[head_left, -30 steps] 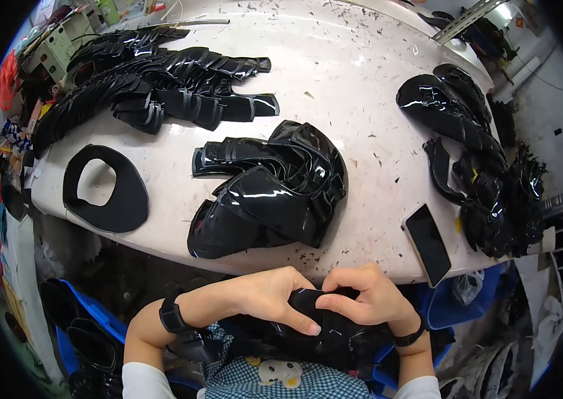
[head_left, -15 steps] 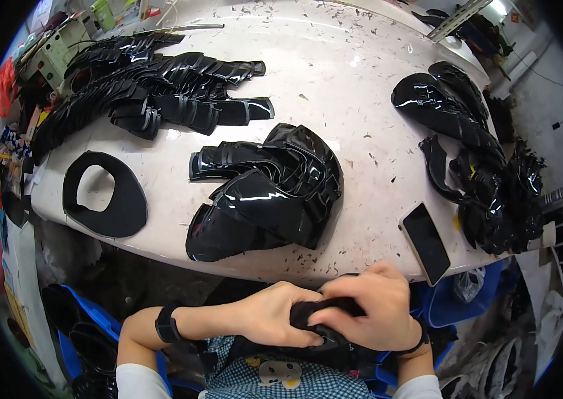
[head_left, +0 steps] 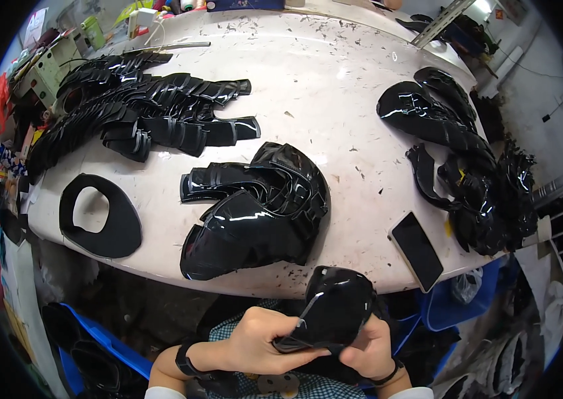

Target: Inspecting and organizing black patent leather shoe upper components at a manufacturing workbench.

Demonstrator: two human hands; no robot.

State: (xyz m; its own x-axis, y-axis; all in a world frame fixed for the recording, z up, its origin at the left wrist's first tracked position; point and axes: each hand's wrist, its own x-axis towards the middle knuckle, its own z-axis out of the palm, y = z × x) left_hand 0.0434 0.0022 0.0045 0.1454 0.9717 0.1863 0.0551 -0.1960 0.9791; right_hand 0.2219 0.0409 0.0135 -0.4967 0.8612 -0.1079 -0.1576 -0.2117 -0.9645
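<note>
the glossy black piece [head_left: 338,306] is in your two hands, in front of your apron [head_left: 325,384], its far end overlapping the table's near edge in this view. your left hand [head_left: 258,340] is closed on its left side, thumb along the upper edge and fingers running beneath the near edge, so the curved shell is probably pinched rather than just resting there. your right hand [head_left: 371,352] grips the opposite side, thumb by the near corner; the other fingertips are hidden behind it, so how firmly they press cannot be told. a hold from both sides likely keeps such a rounded, slick thing from turning, and leaves its broad face toward you. just beyond, nested black pieces [head_left: 248,236] lie on the white table [head_left: 354,223], tucked into one another, perhaps to save room. left of them a matte black ring-shaped piece [head_left: 118,229] lies flat, which suits its thin form. farther left, overlapping black strips [head_left: 155,133] fan out in rows, and at the right a black heap [head_left: 477,199] crowds the edge. your phone [head_left: 417,249] lies near that heap, apart from your hands, seemingly within easy reach. below it hangs or stands a blue bin [head_left: 438,309].
</note>
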